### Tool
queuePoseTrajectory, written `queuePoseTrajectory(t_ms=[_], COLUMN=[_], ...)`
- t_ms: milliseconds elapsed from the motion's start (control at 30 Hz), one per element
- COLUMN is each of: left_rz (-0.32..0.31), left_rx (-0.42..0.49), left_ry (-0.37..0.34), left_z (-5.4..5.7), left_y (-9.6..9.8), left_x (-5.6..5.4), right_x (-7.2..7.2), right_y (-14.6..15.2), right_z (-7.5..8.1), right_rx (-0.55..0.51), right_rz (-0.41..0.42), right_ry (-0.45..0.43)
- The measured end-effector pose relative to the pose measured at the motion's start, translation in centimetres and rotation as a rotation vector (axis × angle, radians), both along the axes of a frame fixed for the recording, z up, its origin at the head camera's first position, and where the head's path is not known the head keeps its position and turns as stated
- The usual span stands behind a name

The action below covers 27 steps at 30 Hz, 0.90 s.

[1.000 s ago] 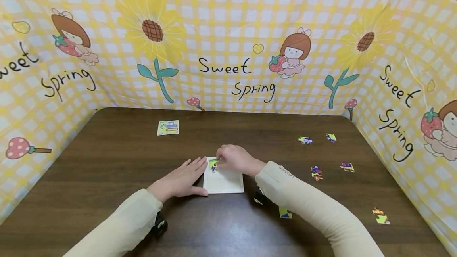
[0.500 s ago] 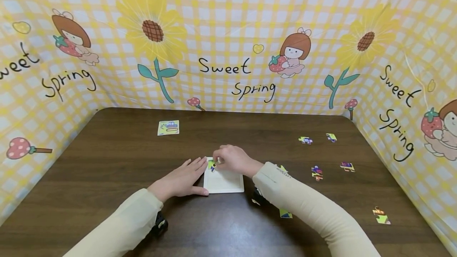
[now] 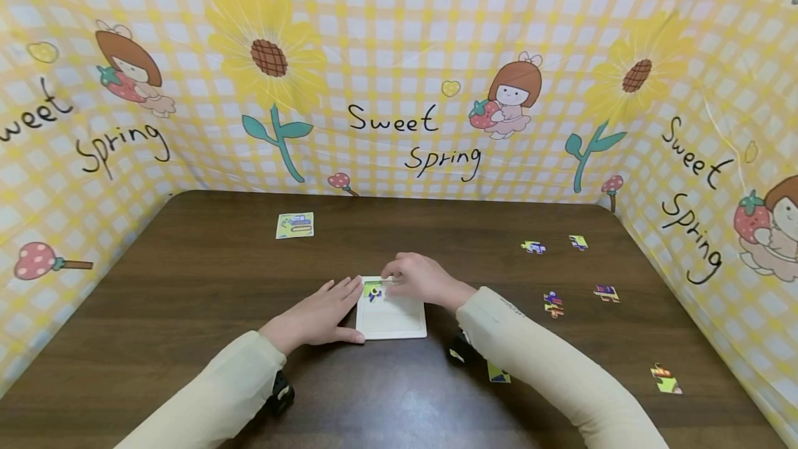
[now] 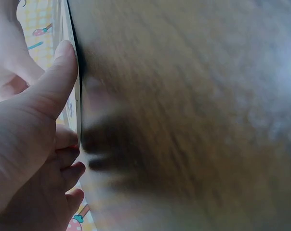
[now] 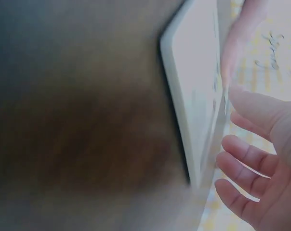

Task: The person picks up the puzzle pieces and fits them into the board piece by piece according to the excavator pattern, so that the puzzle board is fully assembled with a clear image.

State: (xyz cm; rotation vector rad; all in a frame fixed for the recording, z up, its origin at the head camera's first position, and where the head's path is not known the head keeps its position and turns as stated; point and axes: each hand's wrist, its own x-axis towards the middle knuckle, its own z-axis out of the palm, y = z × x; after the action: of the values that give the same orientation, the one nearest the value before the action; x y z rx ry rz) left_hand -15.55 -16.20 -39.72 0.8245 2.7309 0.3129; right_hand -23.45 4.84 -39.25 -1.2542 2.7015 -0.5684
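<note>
A square white puzzle tray (image 3: pixel 393 324) lies on the table, with a yellow-green puzzle piece (image 3: pixel 373 291) at its far left corner. My left hand (image 3: pixel 314 316) lies flat along the tray's left side, fingers straight and thumb at the near corner. Over the far part of the tray, my right hand (image 3: pixel 420 281) pinches a puzzle piece between thumb and forefinger. In the right wrist view a thin edge (image 5: pixel 226 101) shows at these fingertips, while the other fingers (image 5: pixel 239 197) are bent loosely. How much of the pinched piece lies under the hand is hidden.
Several loose puzzle pieces lie on the right, among them one at the back (image 3: pixel 533 247) and one near the front (image 3: pixel 666 379). Another piece (image 3: pixel 498 371) is partly under the right forearm. A square picture card (image 3: pixel 295 225) lies back left. Patterned cloth (image 3: pixel 399 54) encloses the table.
The right hand shifts a little left, then back to the right, uncovering more of the piece in the tray's corner. My left hand stays put. The head view tilts slightly.
</note>
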Motion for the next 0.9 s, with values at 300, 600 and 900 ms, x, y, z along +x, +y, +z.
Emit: queuePoseTrajectory(t_ms=[300, 600, 900], left_rz=[-0.002, -0.004, -0.008], left_rx=[0.0, 0.004, 0.001], left_ry=[0.013, 0.024, 0.027], left_z=[-0.2, -0.3, -0.3], left_y=[0.1, 0.0, 0.1], left_x=[0.0, 0.0, 0.1], right_x=[-2.5, -5.1, -6.3], right_y=[7.0, 15.7, 21.8], right_z=[0.9, 1.5, 1.3], right_rx=[-0.129, -0.14, -0.092], right_rz=[-0.217, -0.371, -0.474], right_ry=[-0.024, -0.006, -0.074])
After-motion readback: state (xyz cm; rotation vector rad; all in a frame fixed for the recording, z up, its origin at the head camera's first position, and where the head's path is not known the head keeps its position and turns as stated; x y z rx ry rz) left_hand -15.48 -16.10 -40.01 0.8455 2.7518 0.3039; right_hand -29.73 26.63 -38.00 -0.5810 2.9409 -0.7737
